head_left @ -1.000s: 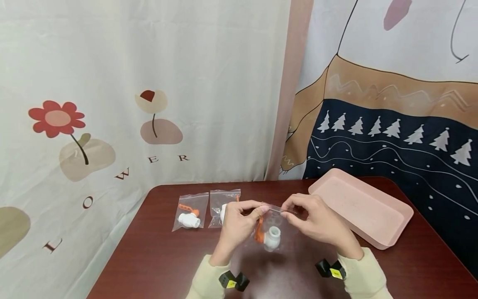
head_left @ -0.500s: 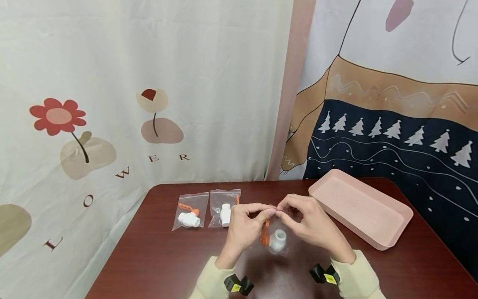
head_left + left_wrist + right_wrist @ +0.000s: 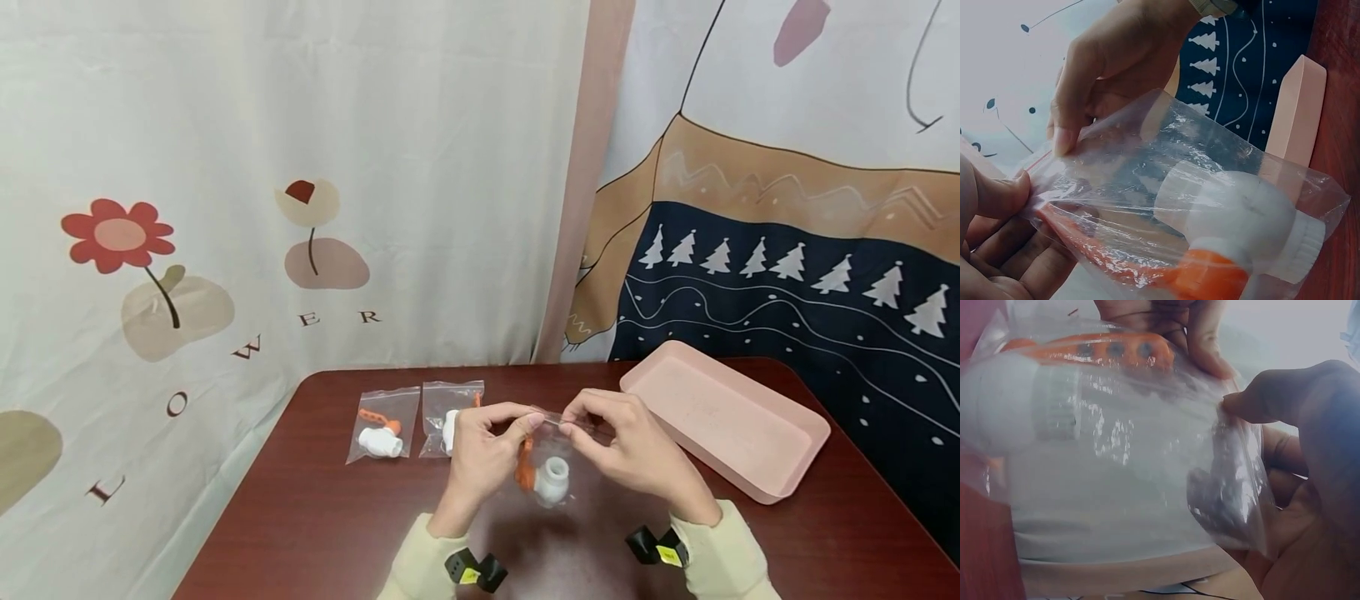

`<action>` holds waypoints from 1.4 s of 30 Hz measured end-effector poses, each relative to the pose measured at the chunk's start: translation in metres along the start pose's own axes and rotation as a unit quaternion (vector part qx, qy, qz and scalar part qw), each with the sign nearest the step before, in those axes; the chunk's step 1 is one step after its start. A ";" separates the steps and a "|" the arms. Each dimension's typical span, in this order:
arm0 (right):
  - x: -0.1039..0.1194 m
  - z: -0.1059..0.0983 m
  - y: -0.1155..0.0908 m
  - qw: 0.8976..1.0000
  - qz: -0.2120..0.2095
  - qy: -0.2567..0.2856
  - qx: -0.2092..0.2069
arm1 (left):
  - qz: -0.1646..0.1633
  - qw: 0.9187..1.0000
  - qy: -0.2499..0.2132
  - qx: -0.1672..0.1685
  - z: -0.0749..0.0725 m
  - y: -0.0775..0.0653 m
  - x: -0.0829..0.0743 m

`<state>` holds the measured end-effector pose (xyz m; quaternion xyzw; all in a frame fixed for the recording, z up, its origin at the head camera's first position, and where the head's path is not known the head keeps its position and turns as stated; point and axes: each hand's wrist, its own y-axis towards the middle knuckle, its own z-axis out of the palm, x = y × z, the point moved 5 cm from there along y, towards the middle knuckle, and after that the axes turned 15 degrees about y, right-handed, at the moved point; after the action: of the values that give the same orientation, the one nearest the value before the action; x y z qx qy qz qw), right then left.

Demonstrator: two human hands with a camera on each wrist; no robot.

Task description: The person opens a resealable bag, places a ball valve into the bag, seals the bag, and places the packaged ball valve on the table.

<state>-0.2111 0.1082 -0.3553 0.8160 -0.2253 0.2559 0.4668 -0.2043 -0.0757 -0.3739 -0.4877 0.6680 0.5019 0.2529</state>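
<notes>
Both hands hold up a clear zip bag (image 3: 1129, 169) by its top edge, above the table. Inside it hangs a white plastic ball valve (image 3: 552, 481) with an orange handle (image 3: 1210, 275). My left hand (image 3: 483, 450) pinches the zip edge between thumb and fingers at the left. A short way along the same edge, my right hand (image 3: 630, 442) pinches it too, as the right wrist view shows up close. Behind the left hand lie two more zip bags: one with a white valve (image 3: 380, 442) fully seen, the other with a valve (image 3: 449, 432) partly hidden by that hand.
A shallow pink tray (image 3: 780, 483) stands at the right back of the dark red-brown table (image 3: 300, 517). Printed curtains (image 3: 450, 208) hang right behind the table. A small black camera sits on each wrist.
Half a second ago the fingertips came together on the zip edge; now they are apart again, the right hand slightly to the right. The bag stays held, its valve shifted a little left.
</notes>
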 end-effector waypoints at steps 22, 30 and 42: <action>-0.003 -0.024 -0.005 1.000 0.006 0.005 0.009 | 0.009 0.999 -0.042 -0.029 -0.029 0.011 0.005; -0.004 -0.029 -0.007 1.000 0.017 0.009 0.024 | 0.007 0.998 -0.059 -0.019 -0.032 0.011 0.005; -0.013 -0.022 -0.008 0.997 0.057 0.053 0.024 | 0.008 0.998 -0.044 -0.052 -0.031 0.009 0.006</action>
<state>-0.2206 0.1329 -0.3596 0.7983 -0.2402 0.3303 0.4426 -0.2099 -0.1065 -0.3633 -0.4722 0.6332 0.5589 0.2523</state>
